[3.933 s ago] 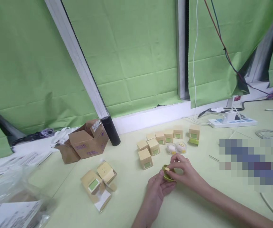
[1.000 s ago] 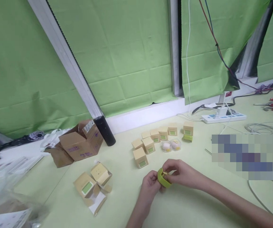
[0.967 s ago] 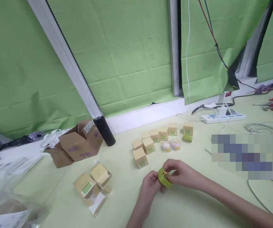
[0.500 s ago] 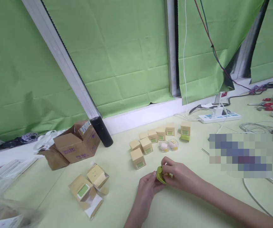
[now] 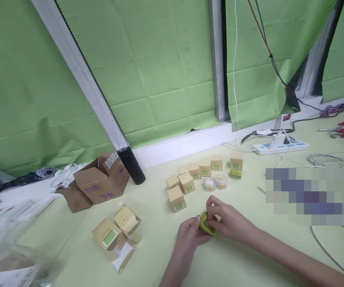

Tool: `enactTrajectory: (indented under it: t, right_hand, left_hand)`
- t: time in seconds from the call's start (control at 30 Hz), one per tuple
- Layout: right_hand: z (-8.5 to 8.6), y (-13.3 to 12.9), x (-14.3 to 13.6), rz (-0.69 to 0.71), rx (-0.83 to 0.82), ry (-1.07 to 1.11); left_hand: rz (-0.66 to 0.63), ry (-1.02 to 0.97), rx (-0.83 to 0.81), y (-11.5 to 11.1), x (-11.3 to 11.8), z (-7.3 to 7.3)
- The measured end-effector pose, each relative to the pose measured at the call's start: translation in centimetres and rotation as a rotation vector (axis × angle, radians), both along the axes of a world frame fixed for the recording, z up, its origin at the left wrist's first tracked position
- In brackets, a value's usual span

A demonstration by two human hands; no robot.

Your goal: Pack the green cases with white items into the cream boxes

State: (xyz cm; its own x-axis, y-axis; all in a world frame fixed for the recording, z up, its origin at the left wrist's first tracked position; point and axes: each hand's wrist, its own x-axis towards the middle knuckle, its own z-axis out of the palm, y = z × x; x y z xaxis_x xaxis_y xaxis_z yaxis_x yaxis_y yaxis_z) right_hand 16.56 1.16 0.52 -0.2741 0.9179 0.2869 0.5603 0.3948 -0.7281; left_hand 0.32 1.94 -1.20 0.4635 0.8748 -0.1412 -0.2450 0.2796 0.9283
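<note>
A small olive-green case (image 5: pixel 205 228), hollow-looking and rounded, is held low above the tabletop between both hands. My left hand (image 5: pixel 191 232) grips its left side, with the thumb on top. My right hand (image 5: pixel 222 217) pinches at the case from the other side, its fingertips reaching into the hollow; whether they hold anything small there is hidden. Beyond the hands lie two clear round packs (image 5: pixel 215 182) with pinkish contents. A small tan box (image 5: pixel 177 199) with a green label stands nearest, in front of several similar ones. Another green piece (image 5: pixel 235 173) lies beside a box at the back.
Opened tan packaging (image 5: pixel 110 237) lies left of my hands. Farther back are a brown carton (image 5: pixel 104 183) and a black cylinder (image 5: pixel 131 165). To the right are a white power strip (image 5: pixel 281 147) and loose cables (image 5: pixel 327 159). Clear plastic (image 5: pixel 13 255) covers the lower left.
My right fingers have shifted on the green case, which now shows more of its hollow side. The view has moved slightly, so everything sits a little farther right.
</note>
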Motion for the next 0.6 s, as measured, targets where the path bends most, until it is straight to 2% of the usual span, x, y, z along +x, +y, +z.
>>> enactTrajectory:
  t: [0.17,0.33,0.6]
  right_hand:
    - [-0.1,1.1,0.6,-0.074,-0.203,0.315]
    - [0.4,1.2,0.5,-0.005,-0.273,0.411]
    - [1.0,0.7,0.5,0.099,-0.313,0.463]
  left_hand:
    - [-0.035,-0.033,-0.021,0.2,-0.3,0.5]
    - [0.057,0.099,0.074,0.8,-0.7,0.3]
    - [0.021,0.165,0.143,0.9,-0.4,0.1]
